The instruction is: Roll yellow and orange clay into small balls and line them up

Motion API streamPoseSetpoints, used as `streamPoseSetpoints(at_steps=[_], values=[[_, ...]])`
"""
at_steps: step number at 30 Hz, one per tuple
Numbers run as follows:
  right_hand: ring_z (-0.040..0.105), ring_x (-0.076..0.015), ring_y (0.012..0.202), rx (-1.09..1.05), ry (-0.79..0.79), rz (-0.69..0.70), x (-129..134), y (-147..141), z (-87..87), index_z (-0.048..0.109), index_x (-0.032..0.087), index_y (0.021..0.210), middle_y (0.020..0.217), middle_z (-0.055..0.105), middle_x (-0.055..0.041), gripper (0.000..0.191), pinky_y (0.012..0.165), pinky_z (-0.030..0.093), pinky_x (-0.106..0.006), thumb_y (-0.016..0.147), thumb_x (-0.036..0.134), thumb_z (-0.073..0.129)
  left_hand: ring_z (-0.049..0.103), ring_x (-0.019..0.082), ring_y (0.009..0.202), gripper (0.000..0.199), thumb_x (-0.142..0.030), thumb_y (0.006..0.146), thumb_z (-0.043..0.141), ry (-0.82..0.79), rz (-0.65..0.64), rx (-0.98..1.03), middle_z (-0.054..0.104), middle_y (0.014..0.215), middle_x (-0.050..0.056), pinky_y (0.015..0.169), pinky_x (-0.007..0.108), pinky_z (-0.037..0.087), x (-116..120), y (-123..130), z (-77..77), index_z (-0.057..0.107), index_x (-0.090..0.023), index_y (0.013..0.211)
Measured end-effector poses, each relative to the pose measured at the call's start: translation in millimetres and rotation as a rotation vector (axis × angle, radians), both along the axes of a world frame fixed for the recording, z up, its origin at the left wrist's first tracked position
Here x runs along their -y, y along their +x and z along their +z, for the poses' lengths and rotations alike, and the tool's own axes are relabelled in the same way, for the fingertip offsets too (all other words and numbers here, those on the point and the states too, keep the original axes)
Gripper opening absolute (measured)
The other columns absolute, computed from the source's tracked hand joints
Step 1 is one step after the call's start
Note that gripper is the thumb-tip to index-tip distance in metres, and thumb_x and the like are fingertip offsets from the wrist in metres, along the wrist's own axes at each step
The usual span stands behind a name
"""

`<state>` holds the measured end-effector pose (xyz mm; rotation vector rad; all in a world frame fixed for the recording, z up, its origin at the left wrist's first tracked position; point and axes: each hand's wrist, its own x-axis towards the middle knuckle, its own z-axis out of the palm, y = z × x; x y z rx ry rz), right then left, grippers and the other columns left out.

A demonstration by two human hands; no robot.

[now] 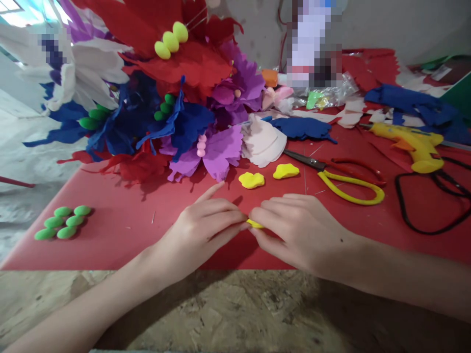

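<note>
A small piece of yellow clay [254, 223] is pinched between the fingertips of both hands, low over the red table; most of it is hidden by fingers. My left hand [208, 230] comes in from the left, its index finger stretched away from the rest. Opposite it, my right hand [290, 228] has its fingers curled around the other end. Just beyond the hands lie two flattened yellow clay lumps [251, 180] [286, 171]. Off to the left, several green clay balls [66, 222] rest in two rows.
Paper butterflies and flowers in red [184, 73], blue [117, 117] and purple [221, 152] crowd the back left. Scissors [353, 189] with red and yellow handles lie behind my right hand. A yellow glue gun [412, 142] with a black cord sits far right. Thin pins are scattered about.
</note>
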<state>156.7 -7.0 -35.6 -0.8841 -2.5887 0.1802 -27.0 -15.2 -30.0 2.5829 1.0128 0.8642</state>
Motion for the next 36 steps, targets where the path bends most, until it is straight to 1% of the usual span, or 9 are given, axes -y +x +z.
streamPoseSetpoints(at_steps=[5, 8, 15, 19, 23, 27, 29, 32, 36], values=[[0.041, -0.0089, 0.051, -0.08, -0.2, -0.084, 1, 12, 7.4, 0.048, 0.017, 0.06, 0.054, 0.049, 0.0028, 0.021, 0.05, 0.028, -0.023, 0.08, 0.018, 0.042, 0.063, 0.01, 0.063, 0.015, -0.021, 0.082, 0.051, 0.07, 0.162, -0.04, 0.068, 0.069, 0.001, 0.076, 0.024, 0.053, -7, -24, 4.1, 0.062, -0.015, 0.073], [0.046, -0.0128, 0.062, -0.058, -0.212, -0.074, 4, 16, 4.1, 0.057, 0.015, 0.071, 0.066, 0.054, -0.0019, 0.02, 0.057, 0.034, -0.025, 0.082, 0.018, 0.041, 0.065, 0.012, 0.07, 0.012, -0.02, 0.082, 0.053, 0.12, 0.201, -0.103, 0.071, 0.077, 0.003, 0.084, 0.03, 0.051, -5, -37, -8.5, 0.063, -0.015, 0.081], [0.051, -0.0213, 0.069, 0.189, 0.183, 0.049, 6, 0, -20.1, 0.062, 0.008, 0.093, 0.08, 0.059, -0.0109, 0.023, 0.057, 0.041, -0.033, 0.079, 0.011, 0.044, 0.065, 0.01, 0.085, 0.018, -0.014, 0.087, 0.041, 0.188, 0.068, -0.196, 0.07, 0.093, 0.002, 0.097, 0.033, 0.042, 3, -42, -32.7, 0.058, -0.018, 0.091], [0.055, -0.0214, 0.07, 0.182, 0.23, 0.096, 4, -3, -22.8, 0.059, 0.007, 0.103, 0.08, 0.062, -0.0111, 0.035, 0.058, 0.045, -0.032, 0.073, 0.0, 0.044, 0.057, 0.013, 0.106, 0.03, -0.015, 0.091, 0.029, 0.186, 0.002, -0.305, 0.064, 0.11, 0.007, 0.105, 0.04, 0.03, 7, -49, -35.0, 0.052, -0.018, 0.109], [0.059, -0.0216, 0.074, 0.091, 0.197, 0.119, 4, 1, -23.3, 0.061, 0.006, 0.1, 0.089, 0.065, -0.0134, 0.034, 0.059, 0.05, -0.031, 0.075, -0.002, 0.041, 0.046, 0.017, 0.118, 0.043, -0.016, 0.089, 0.033, 0.064, -0.006, -0.48, 0.052, 0.126, 0.007, 0.108, 0.047, 0.021, 15, -53, -30.9, 0.031, -0.019, 0.132], [0.061, -0.0184, 0.084, 0.018, 0.082, 0.091, 5, 0, -25.4, 0.061, 0.008, 0.104, 0.097, 0.066, -0.0093, 0.035, 0.07, 0.053, -0.028, 0.079, 0.0, 0.037, 0.041, 0.019, 0.122, 0.058, -0.019, 0.09, 0.031, -0.052, 0.11, -0.497, 0.044, 0.133, 0.01, 0.102, 0.041, 0.034, 20, -52, -27.5, 0.0, -0.018, 0.139], [0.059, -0.0202, 0.094, 0.058, 0.114, 0.07, 5, -2, -26.6, 0.059, 0.005, 0.108, 0.104, 0.065, -0.0107, 0.035, 0.08, 0.051, -0.03, 0.082, 0.003, 0.036, 0.036, 0.02, 0.125, 0.06, -0.022, 0.09, 0.03, -0.05, 0.144, -0.504, 0.039, 0.136, 0.012, 0.102, 0.041, 0.034, 21, -52, -28.0, -0.005, -0.017, 0.139], [0.05, -0.0261, 0.111, 0.165, 0.209, 0.033, 5, -4, -30.1, 0.057, 0.002, 0.111, 0.119, 0.056, -0.0143, 0.036, 0.09, 0.046, -0.038, 0.088, 0.019, 0.036, 0.03, 0.021, 0.129, 0.061, -0.027, 0.09, 0.031, -0.02, 0.086, -0.576, 0.033, 0.139, 0.011, 0.106, 0.047, 0.024, 20, -51, -30.1, -0.005, -0.017, 0.139], [0.038, -0.0261, 0.123, 0.236, 0.172, 0.072, 8, -1, -39.0, 0.047, 0.0, 0.121, 0.132, 0.041, -0.0175, 0.064, 0.1, 0.038, -0.039, 0.085, 0.051, 0.035, 0.029, 0.022, 0.129, 0.062, -0.034, 0.09, 0.034, -0.048, 0.033, -0.666, 0.03, 0.14, 0.01, 0.107, 0.053, 0.016, 18, -49, -31.6, 0.0, -0.018, 0.139]])
